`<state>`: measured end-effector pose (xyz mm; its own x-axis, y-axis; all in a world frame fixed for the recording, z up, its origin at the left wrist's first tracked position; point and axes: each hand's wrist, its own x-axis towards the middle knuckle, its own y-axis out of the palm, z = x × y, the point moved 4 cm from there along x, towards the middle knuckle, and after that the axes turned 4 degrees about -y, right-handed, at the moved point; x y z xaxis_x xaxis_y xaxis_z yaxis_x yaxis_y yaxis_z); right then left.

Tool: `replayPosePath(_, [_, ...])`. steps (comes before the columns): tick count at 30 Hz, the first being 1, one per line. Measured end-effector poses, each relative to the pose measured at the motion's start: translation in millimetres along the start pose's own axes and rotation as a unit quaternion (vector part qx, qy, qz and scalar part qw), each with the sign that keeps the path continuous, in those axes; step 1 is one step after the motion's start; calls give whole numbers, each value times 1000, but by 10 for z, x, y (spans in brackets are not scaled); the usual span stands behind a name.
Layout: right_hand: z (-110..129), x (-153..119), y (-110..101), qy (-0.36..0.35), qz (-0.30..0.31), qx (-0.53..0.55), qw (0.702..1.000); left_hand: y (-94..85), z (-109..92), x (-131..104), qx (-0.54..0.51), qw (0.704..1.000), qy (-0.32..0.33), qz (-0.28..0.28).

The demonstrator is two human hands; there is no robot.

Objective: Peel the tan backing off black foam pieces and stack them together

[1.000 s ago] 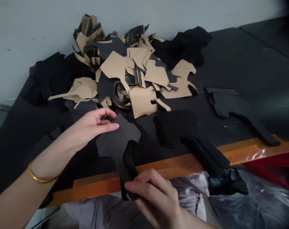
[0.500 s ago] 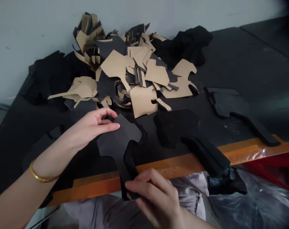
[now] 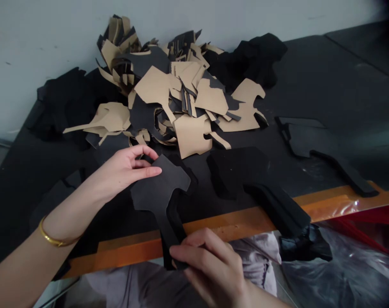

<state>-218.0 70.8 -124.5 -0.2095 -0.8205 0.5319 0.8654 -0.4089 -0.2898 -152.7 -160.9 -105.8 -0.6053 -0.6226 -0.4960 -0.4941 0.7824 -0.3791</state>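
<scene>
A dark grey die-cut piece (image 3: 162, 184), with a broad head and a narrow tail, lies over black pieces of similar outline near the table's front edge. My left hand (image 3: 130, 169) pinches its upper left edge between thumb and fingers. At the tail's end, past the orange edge, my right hand (image 3: 210, 261) grips it with thumb and forefinger. What lies under the right fingers is partly hidden. To the right sits a thick stack of black pieces (image 3: 242, 171), its tail section overhanging the edge.
Tan-backed cut pieces (image 3: 184, 94) form a loose heap against the pale wall. Dark piles flank it at left (image 3: 63, 102) and right (image 3: 249, 60). Another small black stack (image 3: 313, 139) lies further right. Orange tape (image 3: 226, 229) runs along the front edge, above clear plastic (image 3: 345, 273).
Almost nothing differs. Both hands keep their hold on the dark grey piece, the right hand shifting very slightly; the heap and the stacks stay where they were.
</scene>
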Motion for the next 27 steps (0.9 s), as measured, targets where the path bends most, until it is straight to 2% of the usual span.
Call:
replayPosePath(10, [14, -57, 2, 1, 9, -35, 999, 26, -35, -20, -8, 1000, -10, 13])
replayPosePath(14, [31, -86, -1, 6, -10, -84, 996, 21, -39, -14, 7, 1000, 15, 4])
replayPosePath(27, [-7, -208, 22, 48, 20, -160, 986, 43, -4, -36, -6, 997, 73, -2])
